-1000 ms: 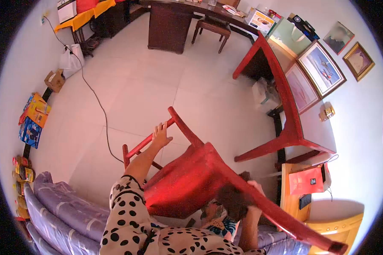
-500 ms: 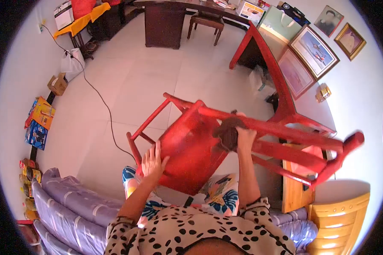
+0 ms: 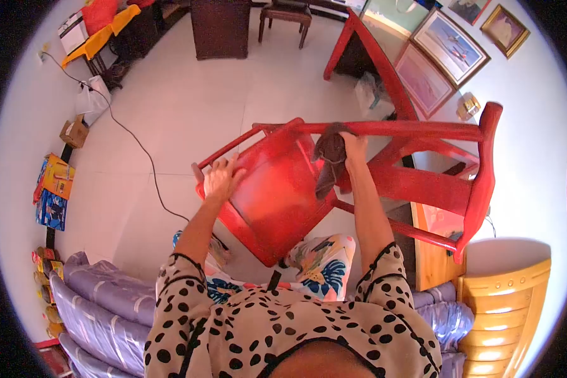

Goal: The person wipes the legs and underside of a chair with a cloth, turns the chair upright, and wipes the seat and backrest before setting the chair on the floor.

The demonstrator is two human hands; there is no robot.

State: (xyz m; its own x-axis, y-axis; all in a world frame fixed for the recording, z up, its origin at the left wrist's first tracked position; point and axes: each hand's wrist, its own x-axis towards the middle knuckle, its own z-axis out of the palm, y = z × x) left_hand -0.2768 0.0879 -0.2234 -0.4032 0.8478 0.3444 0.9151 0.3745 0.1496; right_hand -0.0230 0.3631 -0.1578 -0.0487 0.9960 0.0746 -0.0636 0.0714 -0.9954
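Note:
A red wooden chair [image 3: 274, 189] is tipped in front of me, its seat facing me and its backrest [image 3: 438, 183] pointing right. My left hand [image 3: 221, 179] grips the left edge of the seat, fingers over the rim. In my right hand [image 3: 354, 150] is a bunched dark brown cloth [image 3: 331, 151], pressed against the chair's upper back post near where it meets the seat. One end of the cloth hangs down over the seat's corner. The fingertips behind the post are hidden.
A purple-covered sofa [image 3: 110, 299] is at the lower left and a yellow wooden headboard-like panel [image 3: 507, 315] at the lower right. A black cable [image 3: 146, 154] crosses the tiled floor. A red-framed table [image 3: 381, 63] and framed pictures [image 3: 450, 47] line the right side.
The chair has turned, its backrest end swinging upward and nearer to me. My right hand with the cloth has moved up along the post. My left hand still holds the seat edge.

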